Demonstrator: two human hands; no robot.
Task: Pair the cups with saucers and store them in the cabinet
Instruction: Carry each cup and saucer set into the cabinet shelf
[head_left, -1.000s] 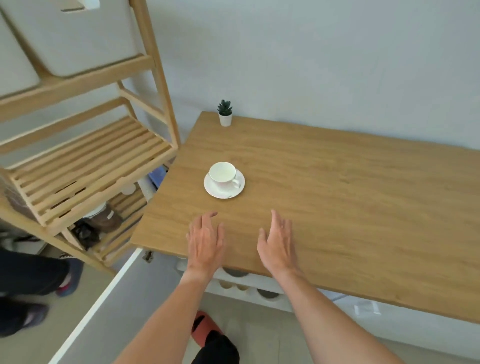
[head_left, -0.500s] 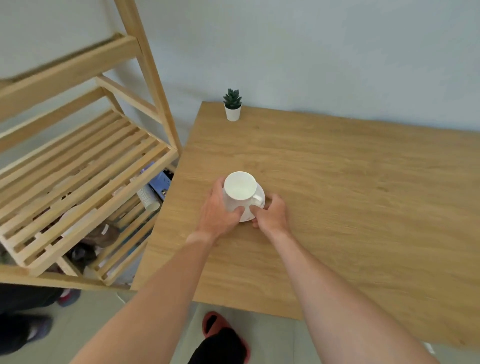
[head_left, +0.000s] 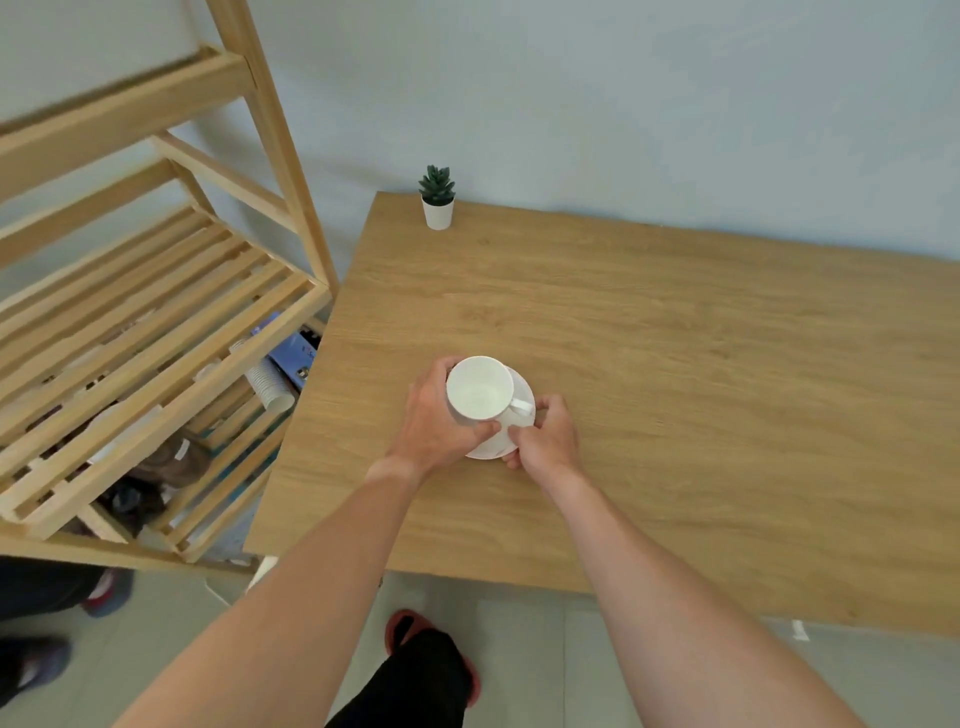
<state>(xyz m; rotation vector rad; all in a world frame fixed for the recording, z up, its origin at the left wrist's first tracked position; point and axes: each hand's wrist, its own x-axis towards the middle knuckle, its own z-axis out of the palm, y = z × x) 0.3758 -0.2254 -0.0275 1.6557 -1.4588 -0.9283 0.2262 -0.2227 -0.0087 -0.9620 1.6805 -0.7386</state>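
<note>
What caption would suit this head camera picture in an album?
Both hands, left hand and right hand, grip a white cup on its saucer at a wooden table.

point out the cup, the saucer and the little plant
cup (head_left: 480, 389): head view, inside of the bowl
saucer (head_left: 523, 387): head view, far right rim
little plant (head_left: 437, 212): head view, white pot

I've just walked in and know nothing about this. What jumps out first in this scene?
Two bare hands meet around a white cup sitting on its saucer at the near left of the wooden table: the left hand wraps the cup, the right hand pinches the saucer's rim. A small potted plant stands at the far corner, beside a slatted wooden shelf.
</note>
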